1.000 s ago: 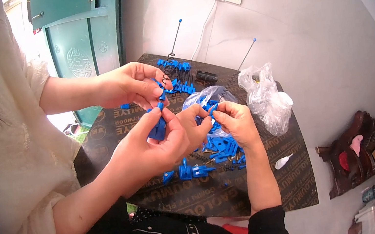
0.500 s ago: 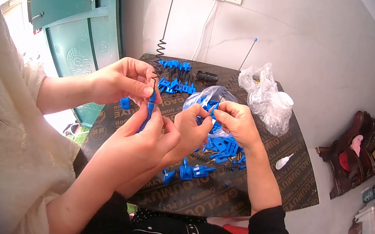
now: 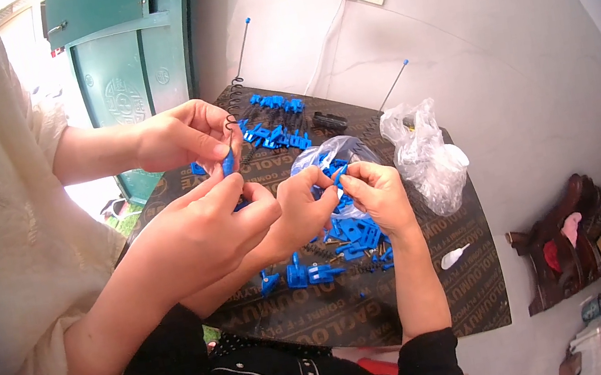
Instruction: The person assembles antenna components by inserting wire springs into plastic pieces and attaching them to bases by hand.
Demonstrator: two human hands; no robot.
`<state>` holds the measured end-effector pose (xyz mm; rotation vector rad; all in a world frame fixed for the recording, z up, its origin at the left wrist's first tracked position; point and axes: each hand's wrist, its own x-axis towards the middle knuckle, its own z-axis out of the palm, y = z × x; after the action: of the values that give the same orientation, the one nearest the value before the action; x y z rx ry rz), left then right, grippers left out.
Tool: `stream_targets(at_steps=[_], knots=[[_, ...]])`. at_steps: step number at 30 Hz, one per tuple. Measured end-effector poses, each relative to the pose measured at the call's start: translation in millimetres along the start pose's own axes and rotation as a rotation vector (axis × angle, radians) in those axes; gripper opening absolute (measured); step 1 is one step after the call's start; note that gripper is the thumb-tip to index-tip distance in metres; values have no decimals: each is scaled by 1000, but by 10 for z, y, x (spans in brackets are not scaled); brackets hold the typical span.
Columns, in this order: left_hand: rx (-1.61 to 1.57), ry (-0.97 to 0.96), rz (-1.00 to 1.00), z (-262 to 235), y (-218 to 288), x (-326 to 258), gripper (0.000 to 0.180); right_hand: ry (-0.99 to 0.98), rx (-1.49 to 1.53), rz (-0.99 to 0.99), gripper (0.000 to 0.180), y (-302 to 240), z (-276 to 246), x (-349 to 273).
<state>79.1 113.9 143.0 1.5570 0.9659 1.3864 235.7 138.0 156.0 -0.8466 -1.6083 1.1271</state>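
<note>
My left hand and my right hand meet over the middle of the table. Between their fingertips they pinch a small pointed blue plastic piece; its exact kind is too small to tell. Just behind and below it are a clear plastic bag of blue parts and a loose heap of blue plastic parts with small screws. At my left, another person's hands grip a blue piece with a coiled black wire rising from it; that wire ends in a blue tip.
Rows of blue clips with black coils lie at the table's back. Beside them are a black object, a crumpled clear bag and a small white bottle. Several blue assemblies sit near the front edge of the dark table.
The other person's hands have shifted slightly left and down, and the tip of their coiled wire has dropped leftward. My hands keep their pinch on the blue piece, almost still.
</note>
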Motion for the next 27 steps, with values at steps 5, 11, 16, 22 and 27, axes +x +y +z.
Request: stream_targets(at_steps=[5, 11, 16, 22, 27], knots=[[5, 9, 5, -3, 7, -2, 12, -13, 12, 27, 12, -36, 2, -8], [-40, -25, -23, -33, 8, 15, 12, -14, 28, 42, 13, -46, 0, -7], [-100, -44, -55, -18, -7, 29, 12, -33, 42, 42, 16, -31, -46, -17], [-140, -54, -77, -53, -40, 23, 11, -36, 59, 32, 15, -47, 13, -25], [-130, -52, -35, 0, -65, 29, 10, -56, 30, 45, 15, -2, -68, -21]])
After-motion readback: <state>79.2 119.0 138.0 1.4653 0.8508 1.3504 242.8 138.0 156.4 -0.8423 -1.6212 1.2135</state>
